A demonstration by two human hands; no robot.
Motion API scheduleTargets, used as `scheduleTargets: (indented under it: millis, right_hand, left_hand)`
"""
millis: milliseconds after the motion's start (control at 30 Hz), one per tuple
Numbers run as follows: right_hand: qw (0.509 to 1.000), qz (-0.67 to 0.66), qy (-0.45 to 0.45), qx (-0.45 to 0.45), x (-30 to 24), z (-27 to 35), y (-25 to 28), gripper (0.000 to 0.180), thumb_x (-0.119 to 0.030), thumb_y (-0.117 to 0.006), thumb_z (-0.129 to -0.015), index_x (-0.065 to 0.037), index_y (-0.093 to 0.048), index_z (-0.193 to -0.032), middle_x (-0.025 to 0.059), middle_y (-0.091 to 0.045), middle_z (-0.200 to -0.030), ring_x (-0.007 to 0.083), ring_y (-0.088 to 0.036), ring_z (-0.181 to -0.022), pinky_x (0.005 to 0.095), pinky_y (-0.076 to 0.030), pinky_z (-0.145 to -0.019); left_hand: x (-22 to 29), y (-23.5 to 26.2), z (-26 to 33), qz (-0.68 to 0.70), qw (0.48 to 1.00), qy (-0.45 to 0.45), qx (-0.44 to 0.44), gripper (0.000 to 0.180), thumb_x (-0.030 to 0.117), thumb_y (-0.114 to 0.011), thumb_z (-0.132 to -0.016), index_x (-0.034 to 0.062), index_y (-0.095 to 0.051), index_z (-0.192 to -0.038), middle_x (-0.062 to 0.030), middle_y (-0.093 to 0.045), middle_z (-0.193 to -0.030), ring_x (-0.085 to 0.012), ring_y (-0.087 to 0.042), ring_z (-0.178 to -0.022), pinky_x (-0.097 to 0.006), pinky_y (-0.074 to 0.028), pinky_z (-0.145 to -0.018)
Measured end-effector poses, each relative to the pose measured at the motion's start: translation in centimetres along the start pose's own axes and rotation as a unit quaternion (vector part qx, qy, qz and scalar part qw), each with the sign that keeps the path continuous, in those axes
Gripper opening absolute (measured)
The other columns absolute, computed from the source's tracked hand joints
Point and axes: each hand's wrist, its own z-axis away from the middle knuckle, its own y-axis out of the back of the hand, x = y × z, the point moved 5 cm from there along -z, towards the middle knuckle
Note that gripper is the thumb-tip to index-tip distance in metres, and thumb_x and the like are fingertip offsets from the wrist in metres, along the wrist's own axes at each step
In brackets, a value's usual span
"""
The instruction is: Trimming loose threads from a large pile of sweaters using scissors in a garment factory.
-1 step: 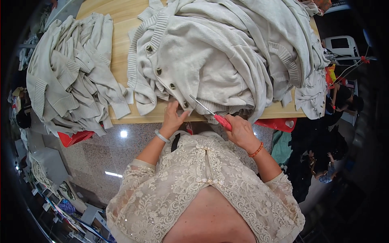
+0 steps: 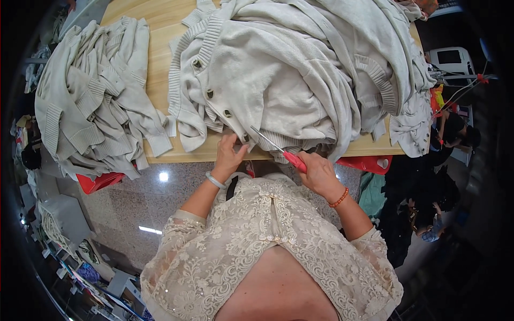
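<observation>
My left hand [image 2: 230, 155] is at the table's front edge, its fingers closed on the lower corner of a cream knit cardigan [image 2: 278, 67]. Dark buttons [image 2: 227, 113] run down the cardigan's front band above those fingers. In my right hand [image 2: 320, 174] is a red-handled tool [image 2: 294, 160] with a thin metal shaft; its exact kind is hard to make out. The shaft points up and left, its tip over the cardigan near the lowest buttons. From this view I cannot tell whether the tip touches the knit.
A heap of similar cream knits [image 2: 96, 96] lies at the left of the wooden table [image 2: 160, 59], partly over its edge. More knitwear [image 2: 409, 128] is piled at the right. Red items [image 2: 364, 165] show below the tabletop. Another person [image 2: 428, 230] is at the far right.
</observation>
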Motion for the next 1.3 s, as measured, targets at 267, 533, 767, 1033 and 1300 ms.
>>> scheduleTargets:
  millis: [267, 533, 767, 1033, 1300]
  right_hand:
    - [0.992, 0.059, -0.002, -0.11, 0.2, 1.8, 0.2, 0.021, -0.027, -0.063, -0.084, -0.009, -0.057, -0.093, 0.0181, -0.063, -0.073, 0.0395, -0.063, -0.073, 0.0493, -0.048, -0.066]
    - [0.999, 0.004, -0.026, -0.043, -0.8, 1.2, 2.8, 0.021, -0.025, -0.063, -0.085, -0.009, -0.058, -0.098, 0.0194, -0.061, -0.072, 0.0411, -0.061, -0.071, 0.049, -0.046, -0.062]
    - [1.0, 0.016, -0.015, 0.001, -0.1, 1.0, 3.3, 0.021, -0.026, -0.064, -0.085, -0.009, -0.058, -0.096, 0.0186, -0.062, -0.072, 0.0408, -0.061, -0.071, 0.0491, -0.046, -0.063]
    - [0.998, 0.01, -0.049, 0.024, 0.6, 0.7, 3.4, 0.019, -0.023, -0.065, -0.084, -0.01, -0.058, -0.096, 0.0176, -0.061, -0.072, 0.0394, -0.06, -0.072, 0.0494, -0.046, -0.064]
    - [0.998, -0.012, -0.035, 0.042, 0.9, 0.6, 2.7, 0.019, -0.016, -0.065, -0.082, -0.01, -0.058, -0.098, 0.0159, -0.06, -0.076, 0.0356, -0.06, -0.075, 0.0469, -0.046, -0.066]
  left_hand:
    - [-1.4, -1.6, -1.4, 0.344, 0.935, 0.088, 0.015, 0.012, 0.009, -0.065, -0.087, -0.0016, -0.062, -0.081, 0.0028, -0.058, -0.069, -0.0038, -0.047, -0.062, -0.023, -0.039, -0.054]
    - [3.7, 1.6, -6.9, 0.514, 0.854, 0.081, 0.009, 0.008, 0.006, -0.06, -0.088, 0.0017, -0.061, -0.094, 0.0004, -0.063, -0.086, -0.0066, -0.056, -0.076, -0.023, -0.045, -0.07]
    - [5.3, 3.7, -13.1, 0.66, 0.748, 0.071, -0.022, 0.016, 0.012, -0.054, -0.096, 0.0087, -0.056, -0.111, 0.0002, -0.063, -0.106, -0.0117, -0.059, -0.098, -0.031, -0.047, -0.087]
    - [3.4, 2.1, -13.4, 0.694, 0.714, 0.091, -0.019, 0.031, 0.019, -0.051, -0.098, 0.0096, -0.045, -0.128, -0.0033, -0.057, -0.121, -0.0158, -0.054, -0.111, -0.034, -0.043, -0.096]
    - [0.8, -2.1, -4.6, 0.697, 0.681, 0.201, -0.097, 0.048, 0.021, -0.052, -0.096, 0.0037, -0.037, -0.138, -0.013, -0.048, -0.134, -0.0255, -0.047, -0.125, -0.042, -0.039, -0.104]
